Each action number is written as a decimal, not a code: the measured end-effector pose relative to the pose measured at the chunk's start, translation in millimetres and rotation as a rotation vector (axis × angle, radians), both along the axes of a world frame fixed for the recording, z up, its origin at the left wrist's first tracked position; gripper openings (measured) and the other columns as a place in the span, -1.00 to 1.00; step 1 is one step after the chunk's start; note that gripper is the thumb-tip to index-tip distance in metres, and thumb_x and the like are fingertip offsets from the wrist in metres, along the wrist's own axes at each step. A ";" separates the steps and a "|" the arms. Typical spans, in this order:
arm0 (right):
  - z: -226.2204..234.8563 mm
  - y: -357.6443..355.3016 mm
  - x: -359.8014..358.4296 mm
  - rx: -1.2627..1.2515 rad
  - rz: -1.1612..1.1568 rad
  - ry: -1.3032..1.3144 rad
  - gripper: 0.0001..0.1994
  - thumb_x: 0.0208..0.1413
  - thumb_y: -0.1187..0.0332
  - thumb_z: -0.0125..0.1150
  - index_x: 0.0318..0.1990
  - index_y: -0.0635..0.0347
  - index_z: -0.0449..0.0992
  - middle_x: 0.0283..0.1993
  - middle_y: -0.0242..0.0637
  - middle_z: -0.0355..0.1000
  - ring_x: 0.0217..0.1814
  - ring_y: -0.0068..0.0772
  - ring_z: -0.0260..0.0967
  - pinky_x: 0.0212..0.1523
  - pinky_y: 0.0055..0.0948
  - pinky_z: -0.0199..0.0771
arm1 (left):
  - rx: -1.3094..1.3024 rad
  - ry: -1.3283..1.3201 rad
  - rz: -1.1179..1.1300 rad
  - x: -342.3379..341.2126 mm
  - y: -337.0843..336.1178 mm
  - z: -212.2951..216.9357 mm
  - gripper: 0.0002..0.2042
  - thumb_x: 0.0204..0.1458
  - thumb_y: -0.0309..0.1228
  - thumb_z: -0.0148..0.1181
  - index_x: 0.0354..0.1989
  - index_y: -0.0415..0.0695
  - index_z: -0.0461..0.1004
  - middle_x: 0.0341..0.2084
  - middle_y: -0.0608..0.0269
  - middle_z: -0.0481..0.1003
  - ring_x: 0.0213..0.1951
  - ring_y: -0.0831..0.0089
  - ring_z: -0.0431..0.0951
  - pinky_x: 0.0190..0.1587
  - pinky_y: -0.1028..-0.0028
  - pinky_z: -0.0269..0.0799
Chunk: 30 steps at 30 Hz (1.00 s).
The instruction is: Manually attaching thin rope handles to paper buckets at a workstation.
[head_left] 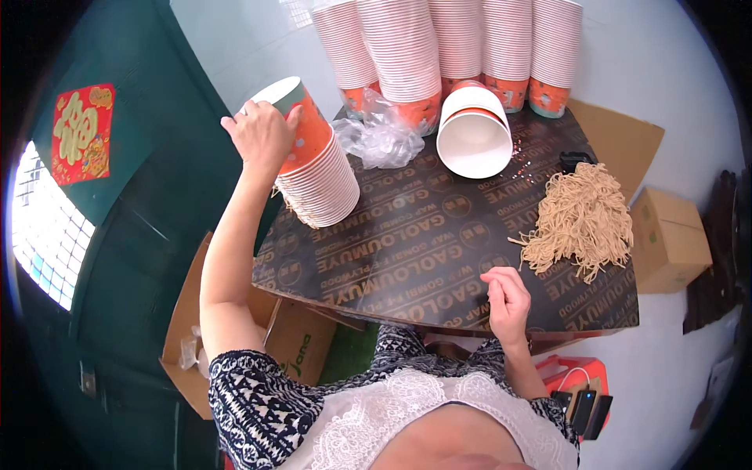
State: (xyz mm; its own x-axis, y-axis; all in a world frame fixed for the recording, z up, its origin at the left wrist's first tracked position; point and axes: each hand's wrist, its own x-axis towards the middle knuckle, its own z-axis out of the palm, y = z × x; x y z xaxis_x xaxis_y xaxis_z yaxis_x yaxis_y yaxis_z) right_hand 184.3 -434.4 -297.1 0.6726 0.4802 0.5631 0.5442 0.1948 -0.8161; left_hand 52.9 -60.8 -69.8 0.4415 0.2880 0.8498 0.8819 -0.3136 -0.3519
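Note:
At the left of the table, my left hand [265, 133] is closed around the top of a stack of upside-down paper cups [323, 184]. The uppermost cup [312, 129] shows orange and grey-green sides, and the rims below form white rings. Tan strands stick out behind the stack's left side. My right hand [509, 301] hovers by the table's front edge with its fingers curled together; anything inside them is hidden. Nearest to it lies a heap of tan strings [583, 219]. Farther back, a few nested cups [475, 145] lie on their side, white mouth toward me.
Tall stacks of paper cups [399, 55] line the table's far edge. Crumpled clear plastic [381, 137] and a small black object [576, 160] lie on the dark table [407, 251]. Cardboard boxes [670, 235] stand right and lower left; a red stool [552, 368] holds devices.

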 end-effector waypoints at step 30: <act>-2.8 -0.1 0.9 -0.109 0.136 -0.128 -0.92 0.11 0.54 0.13 -0.28 0.28 0.54 -0.27 -0.15 0.46 -0.34 -0.14 0.46 -0.33 -0.32 0.47 | -0.443 0.148 -1.041 229.6 -67.0 -115.3 -0.60 -0.04 -0.62 0.02 0.04 -0.15 0.44 -0.02 -0.03 0.49 -0.21 0.01 0.60 -0.22 0.14 0.55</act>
